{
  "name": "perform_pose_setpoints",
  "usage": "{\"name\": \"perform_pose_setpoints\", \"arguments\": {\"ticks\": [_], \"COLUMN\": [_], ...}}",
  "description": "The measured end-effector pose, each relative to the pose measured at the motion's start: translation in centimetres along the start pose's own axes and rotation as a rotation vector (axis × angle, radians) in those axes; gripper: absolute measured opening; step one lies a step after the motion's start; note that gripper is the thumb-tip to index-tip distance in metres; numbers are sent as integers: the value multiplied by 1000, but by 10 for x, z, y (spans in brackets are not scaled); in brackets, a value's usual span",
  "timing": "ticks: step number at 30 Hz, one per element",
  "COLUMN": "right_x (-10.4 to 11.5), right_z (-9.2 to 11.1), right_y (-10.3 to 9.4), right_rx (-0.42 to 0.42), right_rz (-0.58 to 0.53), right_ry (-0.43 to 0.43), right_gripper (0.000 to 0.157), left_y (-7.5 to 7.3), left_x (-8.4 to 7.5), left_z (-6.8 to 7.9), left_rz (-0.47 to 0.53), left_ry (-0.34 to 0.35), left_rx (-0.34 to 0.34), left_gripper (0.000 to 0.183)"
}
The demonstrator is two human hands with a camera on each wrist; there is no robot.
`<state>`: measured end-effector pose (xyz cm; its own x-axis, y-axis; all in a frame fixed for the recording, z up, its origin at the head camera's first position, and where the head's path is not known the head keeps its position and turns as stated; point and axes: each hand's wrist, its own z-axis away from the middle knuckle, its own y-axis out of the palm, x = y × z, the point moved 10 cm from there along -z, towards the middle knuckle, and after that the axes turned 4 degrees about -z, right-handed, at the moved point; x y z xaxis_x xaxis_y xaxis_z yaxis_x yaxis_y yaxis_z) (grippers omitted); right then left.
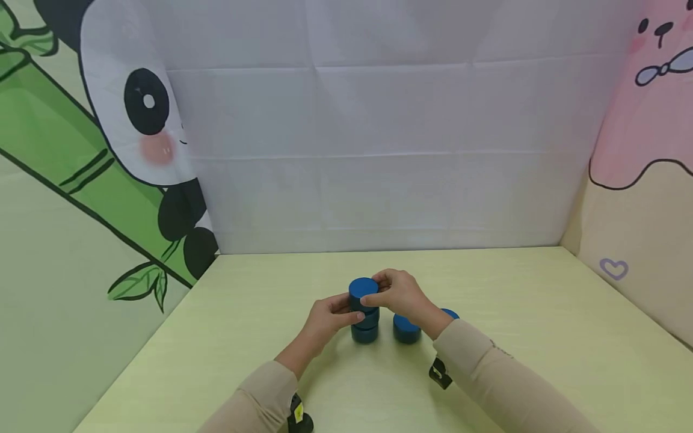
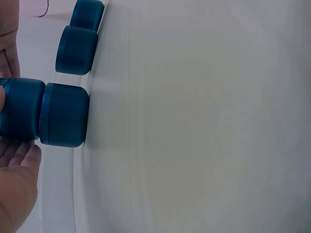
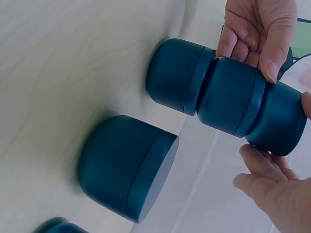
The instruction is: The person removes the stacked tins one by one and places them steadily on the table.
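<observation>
Three blue round canisters stand in one upright column on the table. My right hand (image 1: 403, 296) holds the top canister (image 1: 363, 287), thumb in front and fingers at the far side. Lower down, my left hand (image 1: 323, 322) grips the column around the middle canister (image 3: 231, 94), its thumb lying across the side. The bottom canister (image 1: 365, 335) rests on the tabletop, and its lid seam shows in the right wrist view. In the left wrist view the column's upper end lies outside the frame.
Right of the column stands a single blue canister (image 1: 406, 332). Another canister (image 1: 450, 313) sits behind it, partly hidden by my right forearm. The pale yellow table (image 1: 216, 361) ends at a white back sheet (image 1: 390, 150), with cartoon-printed panels on both sides.
</observation>
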<state>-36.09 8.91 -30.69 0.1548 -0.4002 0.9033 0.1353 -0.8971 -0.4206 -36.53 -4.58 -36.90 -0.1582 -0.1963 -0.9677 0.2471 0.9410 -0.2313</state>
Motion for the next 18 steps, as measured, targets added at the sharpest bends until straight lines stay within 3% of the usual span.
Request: {"name": "perform_pose_setpoints", "arguments": {"ticks": [18], "right_x": [-5], "right_z": [1], "right_y": [-26], "right_rx": [-29], "right_rz": [44], "right_ry": [8], "right_gripper": [45], "left_y": [3], "left_x": [-2], "left_z": [-4], "left_rz": [-13], "left_ry": [-5], "left_rx": [-19], "left_gripper": [60]}}
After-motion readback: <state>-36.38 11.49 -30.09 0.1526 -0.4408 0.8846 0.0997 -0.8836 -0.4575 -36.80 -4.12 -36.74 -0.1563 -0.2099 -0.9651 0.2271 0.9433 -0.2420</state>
